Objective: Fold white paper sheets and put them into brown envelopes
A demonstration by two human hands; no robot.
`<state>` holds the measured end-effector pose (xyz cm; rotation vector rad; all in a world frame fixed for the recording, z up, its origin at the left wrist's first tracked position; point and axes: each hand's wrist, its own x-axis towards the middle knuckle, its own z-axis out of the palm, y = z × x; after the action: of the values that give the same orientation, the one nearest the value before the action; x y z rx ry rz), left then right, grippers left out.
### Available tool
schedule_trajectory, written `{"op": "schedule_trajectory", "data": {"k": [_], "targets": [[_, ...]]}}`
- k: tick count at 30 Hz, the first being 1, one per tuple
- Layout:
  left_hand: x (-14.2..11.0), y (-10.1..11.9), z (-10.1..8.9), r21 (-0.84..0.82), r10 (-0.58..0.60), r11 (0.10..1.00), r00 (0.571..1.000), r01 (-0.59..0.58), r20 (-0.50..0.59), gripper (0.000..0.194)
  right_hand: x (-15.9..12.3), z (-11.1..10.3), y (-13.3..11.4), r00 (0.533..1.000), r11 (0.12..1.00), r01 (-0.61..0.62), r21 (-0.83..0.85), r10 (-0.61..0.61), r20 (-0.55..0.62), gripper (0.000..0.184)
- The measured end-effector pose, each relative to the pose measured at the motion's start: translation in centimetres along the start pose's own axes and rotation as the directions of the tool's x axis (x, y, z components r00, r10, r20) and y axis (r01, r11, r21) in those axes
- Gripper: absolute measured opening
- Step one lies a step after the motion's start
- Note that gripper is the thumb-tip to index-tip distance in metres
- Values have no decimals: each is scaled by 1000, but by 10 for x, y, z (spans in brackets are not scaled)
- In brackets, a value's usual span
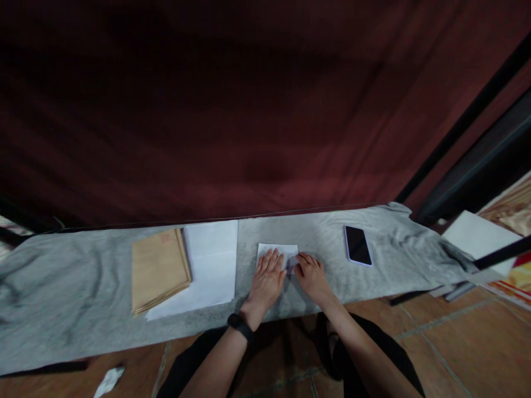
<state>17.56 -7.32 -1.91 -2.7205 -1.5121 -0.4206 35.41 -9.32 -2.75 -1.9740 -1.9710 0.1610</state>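
A small white folded paper [286, 250] lies on the grey cloth in front of me. My left hand [267, 276], with a dark band on its wrist, rests flat on the paper's left part, its fingers stretched out. At the paper's right edge is my right hand [312, 276], its fingers bent and drawn together on that edge. Both hands cover the lower part of the paper. To the left, a stack of larger white sheets [213, 271] lies partly under several brown envelopes [160, 268].
A phone with a pale purple case [357, 246] lies right of my hands. The grey cloth [83, 298] covers a narrow bench, with a dark red curtain [265, 138] behind it. Crumpled white paper [109, 381] is on the tiled floor; black bars stand at the right.
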Motion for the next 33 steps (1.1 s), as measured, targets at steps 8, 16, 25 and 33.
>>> {"op": "schedule_trajectory", "data": {"k": [8, 16, 25, 33], "targets": [[8, 2, 16, 10, -49, 999, 998, 49, 37, 54, 14, 8, -7, 996, 996, -82, -35, 80, -50, 42], [8, 3, 18, 1, -81, 997, 996, 81, 23, 54, 24, 15, -6, 982, 990, -143, -13, 141, -123, 41], [7, 7, 25, 1, -102, 995, 995, 102, 2, 56, 30, 14, 0, 977, 975, -210, 66, 212, -20, 38], [7, 9, 21, 1, -114, 994, 994, 114, 4, 54, 33, 12, 1, 972, 963, -223, 150, 232, -43, 22]]}}
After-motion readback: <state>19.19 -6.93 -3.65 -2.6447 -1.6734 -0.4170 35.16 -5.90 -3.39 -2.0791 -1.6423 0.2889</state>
